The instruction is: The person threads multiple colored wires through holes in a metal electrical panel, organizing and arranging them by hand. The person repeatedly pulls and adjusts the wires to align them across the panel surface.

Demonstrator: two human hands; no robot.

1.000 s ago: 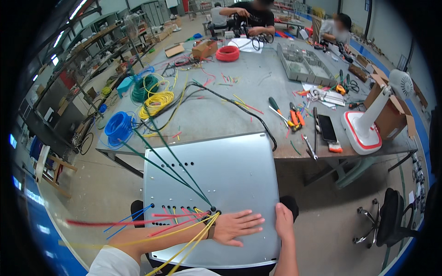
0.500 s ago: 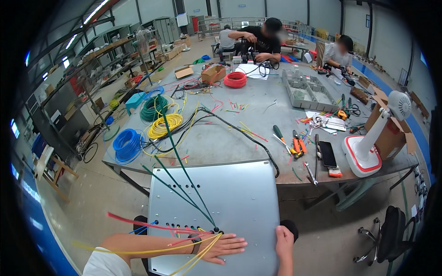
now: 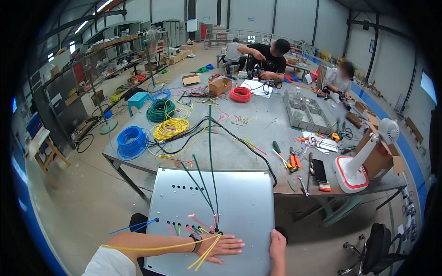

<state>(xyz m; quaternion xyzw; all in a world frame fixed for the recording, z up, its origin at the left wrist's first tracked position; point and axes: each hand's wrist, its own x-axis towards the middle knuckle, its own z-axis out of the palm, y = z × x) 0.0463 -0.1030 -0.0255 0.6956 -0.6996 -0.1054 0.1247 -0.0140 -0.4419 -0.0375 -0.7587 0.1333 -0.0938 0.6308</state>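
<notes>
A flat grey metal panel [image 3: 244, 198] with rows of small holes lies in front of me, its far edge by the table. My left hand [image 3: 223, 246] rests flat on it, fingers stretched out; a dark band circles the wrist. Around the panel's right edge my right hand [image 3: 277, 244] is closed, thumb on top. Beside my left hand, long green wires [image 3: 211, 170], red wires [image 3: 202, 222] and yellow wires [image 3: 208, 253] come out of a hole. One yellow wire lies across my left forearm. Blue wires [image 3: 142, 224] leave a hole at the left edge.
On the metal table [image 3: 230, 147] sit blue [image 3: 130, 142], green [image 3: 160, 110], yellow [image 3: 171, 129] and red wire coils [image 3: 240, 94]. Pliers [image 3: 294, 158], a phone [image 3: 319, 170], a white fan [image 3: 357, 165] and a grey parts tray [image 3: 306, 112] lie right. Several people work beyond.
My view has shifted. The red wires, which stretched left over my forearm, now point up and away; the green wires stand more upright. Both hands keep their places on the panel.
</notes>
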